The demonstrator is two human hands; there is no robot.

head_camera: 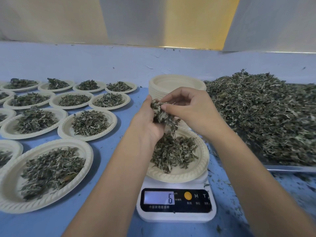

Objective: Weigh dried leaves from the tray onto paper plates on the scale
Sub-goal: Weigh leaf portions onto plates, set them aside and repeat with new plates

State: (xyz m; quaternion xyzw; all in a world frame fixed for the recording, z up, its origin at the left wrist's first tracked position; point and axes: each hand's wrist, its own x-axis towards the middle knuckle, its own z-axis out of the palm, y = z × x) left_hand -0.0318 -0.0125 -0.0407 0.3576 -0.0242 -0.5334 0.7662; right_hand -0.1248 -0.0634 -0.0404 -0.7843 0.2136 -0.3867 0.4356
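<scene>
Both left hand [147,123] and right hand [187,108] pinch a leaf clump [161,115] over the plate [196,170], centre frame; I judge topping-up: sprinkle sparingly next.

Your work surface: one blue table [51,224], running back to a pale wall.

- On your left, filled paper plates [113,119], set in close rows, each with a portion of leaf; several more are cut off by the frame edge.
- Centre rear, one stack of empty paper plates [176,82].
- Centre front, one white digital scale [176,216], display facing you.
- On your right, one metal tray [290,168], heaped with dried leaves [265,117].
- Loose leaf crumbs [220,187], scattered on the blue between scale and tray.
</scene>
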